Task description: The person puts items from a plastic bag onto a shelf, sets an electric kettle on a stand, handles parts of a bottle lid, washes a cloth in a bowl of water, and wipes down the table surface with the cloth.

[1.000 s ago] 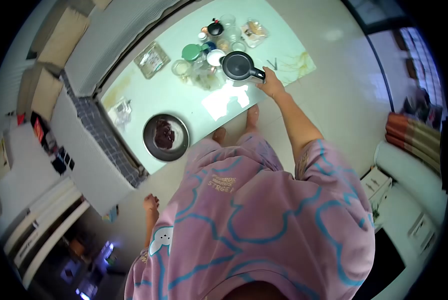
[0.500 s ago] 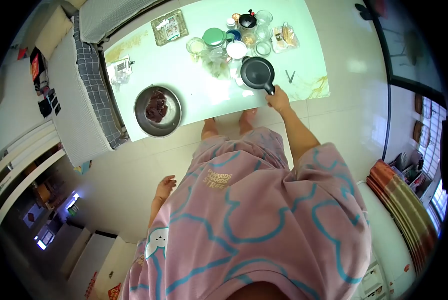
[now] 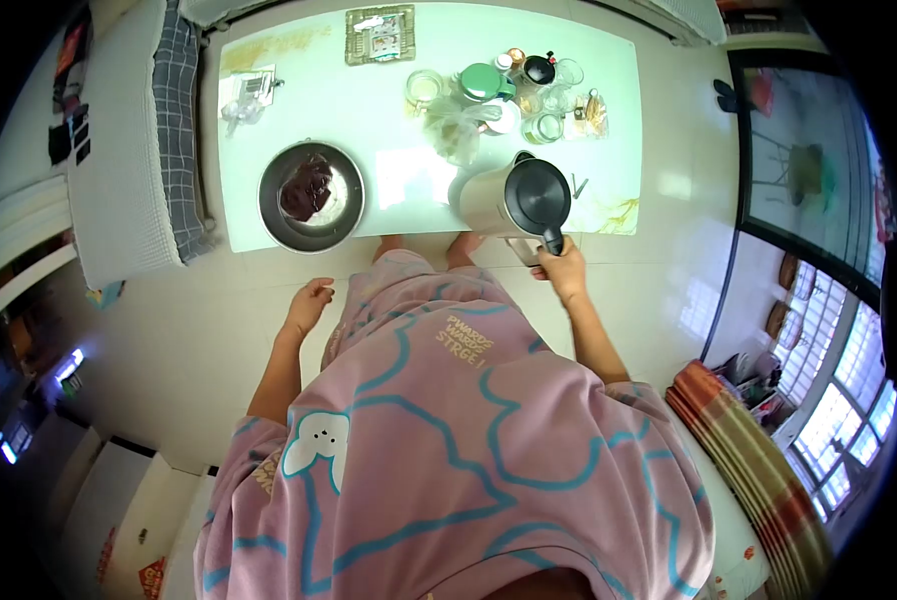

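Note:
My right hand point(image 3: 565, 270) is wrapped round the handle of a kettle point(image 3: 489, 203) with a pale metal body and a black lid. The kettle is tilted over the table's near edge, its lid facing up toward me. My left hand point(image 3: 312, 303) hangs beside my leg, fingers loosely bent and apart, with nothing in it. Nearest to that hand is a wide metal bowl point(image 3: 271, 215) on the table, holding a dark red, glossy piece of what looks like raw meat or liver point(image 3: 307, 188).
On the white table point(image 3: 319, 110) stand a green-lidded jar point(image 3: 482, 82), a clear plastic bag point(image 3: 456, 130), glass jars point(image 3: 544, 128) and a small black-lidded pot point(image 3: 540, 69). A woven tray point(image 3: 380, 35) lies at the back. A sofa point(image 3: 119, 150) flanks the left side.
The kettle has been raised and tilted, so its metal side now shows, and drawn toward me. My left hand has moved forward, closer to the table. The view has shifted.

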A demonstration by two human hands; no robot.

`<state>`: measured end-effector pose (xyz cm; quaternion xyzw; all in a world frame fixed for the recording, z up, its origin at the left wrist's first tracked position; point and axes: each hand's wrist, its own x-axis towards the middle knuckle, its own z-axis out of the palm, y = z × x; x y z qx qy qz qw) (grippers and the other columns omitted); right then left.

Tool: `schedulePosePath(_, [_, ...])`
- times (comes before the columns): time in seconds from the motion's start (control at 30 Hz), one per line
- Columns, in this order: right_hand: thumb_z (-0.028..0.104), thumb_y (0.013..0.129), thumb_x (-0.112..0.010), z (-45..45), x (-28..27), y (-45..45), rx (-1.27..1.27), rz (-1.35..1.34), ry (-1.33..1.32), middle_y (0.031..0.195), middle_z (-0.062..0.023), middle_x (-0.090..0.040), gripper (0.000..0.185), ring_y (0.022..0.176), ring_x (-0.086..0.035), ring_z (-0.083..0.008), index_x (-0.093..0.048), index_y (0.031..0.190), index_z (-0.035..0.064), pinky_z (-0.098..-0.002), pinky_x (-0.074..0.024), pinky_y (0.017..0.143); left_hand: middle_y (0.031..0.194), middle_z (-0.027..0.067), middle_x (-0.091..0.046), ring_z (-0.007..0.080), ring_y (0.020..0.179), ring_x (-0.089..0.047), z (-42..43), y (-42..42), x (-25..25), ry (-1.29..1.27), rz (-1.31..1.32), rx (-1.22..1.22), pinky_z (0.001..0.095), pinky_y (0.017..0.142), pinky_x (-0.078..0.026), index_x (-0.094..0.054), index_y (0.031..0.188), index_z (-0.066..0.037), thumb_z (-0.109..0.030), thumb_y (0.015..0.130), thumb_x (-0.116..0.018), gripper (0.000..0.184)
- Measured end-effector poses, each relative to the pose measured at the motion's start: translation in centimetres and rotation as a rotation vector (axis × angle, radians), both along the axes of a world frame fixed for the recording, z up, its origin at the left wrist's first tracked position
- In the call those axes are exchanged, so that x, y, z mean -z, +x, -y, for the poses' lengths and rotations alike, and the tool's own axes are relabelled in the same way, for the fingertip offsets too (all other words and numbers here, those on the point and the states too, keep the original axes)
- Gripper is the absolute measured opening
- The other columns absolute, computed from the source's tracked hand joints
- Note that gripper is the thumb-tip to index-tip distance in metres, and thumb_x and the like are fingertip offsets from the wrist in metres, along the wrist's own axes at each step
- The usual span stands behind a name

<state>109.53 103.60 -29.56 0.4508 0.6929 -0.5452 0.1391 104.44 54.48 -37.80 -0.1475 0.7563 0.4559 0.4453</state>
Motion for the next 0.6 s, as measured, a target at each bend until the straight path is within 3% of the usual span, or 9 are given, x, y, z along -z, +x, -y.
schedulePosePath(0.03, [0.009, 0.081, -0.064, 1.6, -0.5, -0.7, 0.052, 0.028, -0.004, 0.072, -0.0088, -0.062, 0.017, 0.053, -0.064, -0.0153, -0.057, 0.093, -0.0022, -0.0276, -0.0547, 0.05, 0.094, 0.0072, -0.066, 0.0155, 0.085, -0.061, 0.1, -0.1, 0.2, 0.015, 0.008, -0.021, 0.0281, 0.081, -0.048, -0.06, 0.121, -0.001, -0.014, 0.091, -0.057, 0.032])
schedulePosePath(0.2, [0.017, 0.085, -0.065, 6.2, -3.8, -5.4, -0.24, 0.108, 0.169, 0.071, -0.009, -0.062, 0.026, 0.051, -0.064, -0.0151, -0.058, 0.099, -0.0034, -0.0266, -0.0532, 0.046, 0.094, 0.0084, -0.067, 0.0161, 0.084, -0.062, 3.3, 1.3, 3.3, -0.038, 0.049, -0.154, 0.0293, 0.079, -0.049, -0.06, 0.121, -0.001, -0.015, 0.089, -0.058, 0.035])
schedulePosePath(0.33, [0.028, 0.084, -0.068, 9.4, -5.2, -10.4, -0.252, 0.091, 0.186, 0.062, -0.0098, -0.06, 0.035, 0.047, -0.062, -0.017, -0.057, 0.09, -0.0038, -0.0293, -0.0494, 0.045, 0.094, 0.0096, -0.067, 0.0173, 0.083, -0.064, 5.8, 3.2, 5.6, -0.084, 0.086, -0.192, 0.0301, 0.077, -0.05, -0.061, 0.121, -0.001, -0.017, 0.087, -0.058, 0.037])
schedulePosePath(0.43, [0.042, 0.083, -0.068, 10.9, -3.1, -13.1, -0.275, 0.045, 0.259, 0.061, -0.0083, -0.06, 0.044, 0.043, -0.057, -0.0172, -0.059, 0.081, -0.0011, -0.0287, -0.046, 0.044, 0.097, 0.0106, -0.067, 0.0179, 0.084, -0.064, 6.1, 4.4, 5.6, -0.094, 0.129, -0.304, 0.0305, 0.078, -0.051, -0.06, 0.122, 0.0, -0.018, 0.088, -0.057, 0.039])
schedulePosePath(0.5, [0.05, 0.082, -0.066, 11.1, -1.9, -15.0, -0.317, 0.1, 0.354, 0.063, -0.0068, -0.063, 0.049, 0.051, -0.06, -0.0174, -0.062, 0.08, 0.0012, -0.0305, -0.0486, 0.052, 0.099, 0.0114, -0.066, 0.0183, 0.084, -0.065, 6.6, 5.1, 6.1, -0.067, 0.145, -0.402, 0.0306, 0.079, -0.051, -0.06, 0.123, 0.0, -0.019, 0.088, -0.056, 0.04])
schedulePosePath(0.57, [0.06, 0.08, -0.061, 10.9, -0.8, -16.9, -0.427, 0.149, 0.465, 0.068, -0.0069, -0.067, 0.056, 0.069, -0.066, -0.0218, -0.065, 0.081, 0.0038, -0.0335, -0.0501, 0.07, 0.1, 0.012, -0.066, 0.0188, 0.085, -0.065, 6.7, 5.7, 6.4, -0.072, 0.171, -0.407, 0.0308, 0.079, -0.051, -0.06, 0.123, 0.0, -0.019, 0.088, -0.056, 0.04])
schedulePosePath(0.6, [0.061, 0.08, -0.06, 11.2, -1.0, -17.9, -0.481, 0.143, 0.527, 0.069, -0.0076, -0.068, 0.057, 0.07, -0.067, -0.0236, -0.066, 0.082, 0.0044, -0.0342, -0.0503, 0.07, 0.1, 0.0121, -0.067, 0.019, 0.086, -0.065, 6.8, 6.0, 6.5, -0.051, 0.175, -0.426, 0.0308, 0.079, -0.051, -0.06, 0.123, 0.0, -0.019, 0.089, -0.056, 0.04])
